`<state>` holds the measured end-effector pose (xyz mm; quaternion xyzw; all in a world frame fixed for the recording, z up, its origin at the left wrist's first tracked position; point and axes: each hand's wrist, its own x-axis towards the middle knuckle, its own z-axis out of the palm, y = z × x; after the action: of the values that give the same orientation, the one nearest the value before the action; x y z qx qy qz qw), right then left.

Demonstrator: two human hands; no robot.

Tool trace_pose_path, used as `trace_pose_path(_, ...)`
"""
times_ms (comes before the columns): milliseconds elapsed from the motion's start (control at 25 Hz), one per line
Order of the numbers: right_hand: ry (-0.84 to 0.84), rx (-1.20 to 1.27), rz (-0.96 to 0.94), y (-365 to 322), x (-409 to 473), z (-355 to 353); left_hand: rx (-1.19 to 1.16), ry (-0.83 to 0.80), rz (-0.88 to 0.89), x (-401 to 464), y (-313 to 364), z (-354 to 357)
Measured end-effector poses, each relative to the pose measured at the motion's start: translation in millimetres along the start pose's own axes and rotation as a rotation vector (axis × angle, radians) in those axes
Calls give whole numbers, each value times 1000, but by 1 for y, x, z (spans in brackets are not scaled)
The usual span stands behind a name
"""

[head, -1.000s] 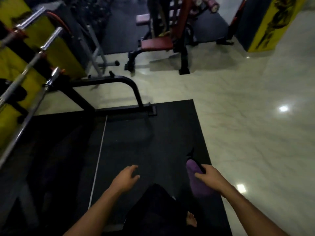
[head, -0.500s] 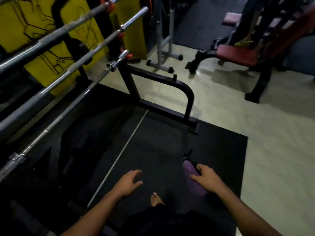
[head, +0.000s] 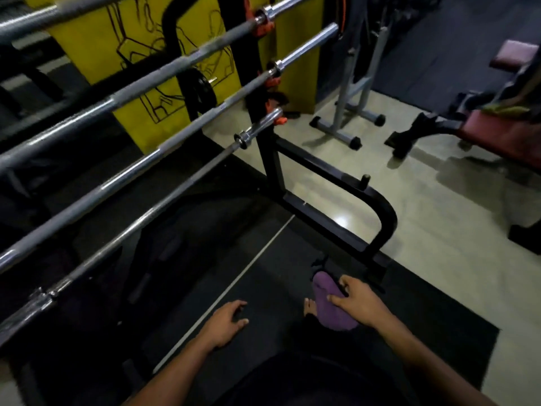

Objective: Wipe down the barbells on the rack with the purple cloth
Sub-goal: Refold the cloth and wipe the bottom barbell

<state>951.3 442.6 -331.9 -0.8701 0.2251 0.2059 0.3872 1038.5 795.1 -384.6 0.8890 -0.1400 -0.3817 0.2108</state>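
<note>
So the right hand (head: 358,304) has the purple cloth (head: 330,306) bunched up in its grip, thumb and fingers curled over the top of it, and the cloth hangs down low at the near right, over the black rubber mat (head: 278,288) and well apart from any bar. The left hand (head: 227,320) is just hanging out beside it on the near side, grip loose and holding nothing, fingers relaxed and slightly bent, pointing toward the right. A bare foot (head: 309,307) pokes out just left of the cloth. The barbells (head: 140,168) run in a stack of diagonal lines from the near left up to the far right, four of them that I can count, shiny steel shafts with the sleeves sticking out past the black rack upright (head: 270,159). A couple of orange collars (head: 260,24) sit on the bars up near that upright. The rack's curved black base bar (head: 383,218) loops down to the mat just beyond the cloth hand. Behind the bars there's a yellow wall panel (head: 96,45) with a black line drawing on it, plus a black weight plate (head: 202,87) hanging behind the bars. Far right on the pale tiled floor (head: 439,230) there's a grey stand (head: 351,92) and a red padded bench (head: 503,133). A thin white line (head: 234,282) cuts across the mat between the hands and the rack.
</note>
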Motion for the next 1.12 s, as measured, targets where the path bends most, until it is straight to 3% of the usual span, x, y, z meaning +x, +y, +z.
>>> trace_pose_path(200,-68,-20,-77,-58,123,-69,60,95,-28,79,47,-99)
trace_pose_path(400,-155,206,-84,-110,226,-120,-88,298,-6,135,81,-183)
trace_pose_path(680,-64,322,-60,-183,326,-136,-47,377,113,222,71,-295)
trace_pose_path(760,-15,324,-55,-208,347,-144,8,422,185,246,76,-332)
trace_pose_path(880,87,299,-54,-238,374,-162,262,662,482,291,94,-387)
trace_pose_path(960,153,383,-33,-255,392,-175,350,748,581,325,111,-426)
trace_pose_path(1120,222,463,-73,-288,437,-199,485,552,488,372,126,-471)
